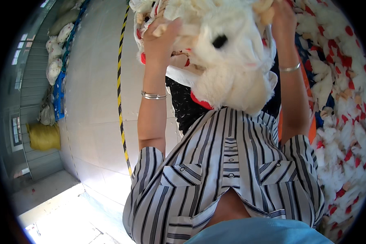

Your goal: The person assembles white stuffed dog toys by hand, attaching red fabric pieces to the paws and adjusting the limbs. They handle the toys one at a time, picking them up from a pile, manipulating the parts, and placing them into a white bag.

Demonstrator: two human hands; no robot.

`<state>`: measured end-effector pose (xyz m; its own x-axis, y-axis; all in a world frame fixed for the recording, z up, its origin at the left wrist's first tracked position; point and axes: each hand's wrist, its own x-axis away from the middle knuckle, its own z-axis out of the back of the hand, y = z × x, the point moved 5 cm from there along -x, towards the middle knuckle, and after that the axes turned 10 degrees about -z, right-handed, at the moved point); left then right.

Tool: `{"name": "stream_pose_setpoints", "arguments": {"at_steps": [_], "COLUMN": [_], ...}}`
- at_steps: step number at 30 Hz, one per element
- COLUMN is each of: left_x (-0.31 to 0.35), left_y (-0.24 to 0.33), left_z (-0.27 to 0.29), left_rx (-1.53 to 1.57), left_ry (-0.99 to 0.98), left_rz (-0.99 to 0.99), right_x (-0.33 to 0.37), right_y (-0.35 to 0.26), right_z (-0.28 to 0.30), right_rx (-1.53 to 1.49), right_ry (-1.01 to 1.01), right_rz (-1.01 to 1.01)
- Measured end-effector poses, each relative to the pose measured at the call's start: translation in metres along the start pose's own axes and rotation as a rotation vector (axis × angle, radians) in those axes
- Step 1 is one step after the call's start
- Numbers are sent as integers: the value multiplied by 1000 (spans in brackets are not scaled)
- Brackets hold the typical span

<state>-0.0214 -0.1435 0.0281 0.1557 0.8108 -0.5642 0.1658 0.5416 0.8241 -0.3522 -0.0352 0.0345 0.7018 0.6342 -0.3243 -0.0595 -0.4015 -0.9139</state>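
A cream-white plush toy skin (227, 53) with a dark eye spot hangs limp and unstuffed in front of my chest. On its left side my left hand (160, 40) is closed, gripping a pale beige part of it between thumb and fingers. My right hand (281, 18) is raised at the upper right, closed on another beige part near the top edge; its fingertips are partly hidden. More plush pieces with red patches (143, 58) lie behind and below the skin, over my lap.
A large heap of white, red and blue plush pieces (341, 122) fills the right side. Yellow-and-black tape (119, 81) runs along the grey floor (93, 73) to the left. Farther left are a yellow sack (44, 137), a blue crate (59, 95) and white bags (54, 71) along the wall.
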Motion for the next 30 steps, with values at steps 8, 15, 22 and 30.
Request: {"name": "stream_pose_setpoints", "arguments": {"at_steps": [8,15,22,30], "left_x": [11,29,0,41], "left_y": [-31,-1,-5,56], "left_z": [29,17,10,-103], "left_rx": [45,-15,-538,-312], "left_ry": [-70,-348,-706,-1020], "left_rz": [153,323,103,-113], "right_x": [31,27,44,43], "right_y": [45,38,-34,-74], "right_z": [46,69,43,-31], "right_rx": [137,-66,712,77], "right_ry": [12,-89,-195,-53], "right_rz": [-59,-134,813,188]}}
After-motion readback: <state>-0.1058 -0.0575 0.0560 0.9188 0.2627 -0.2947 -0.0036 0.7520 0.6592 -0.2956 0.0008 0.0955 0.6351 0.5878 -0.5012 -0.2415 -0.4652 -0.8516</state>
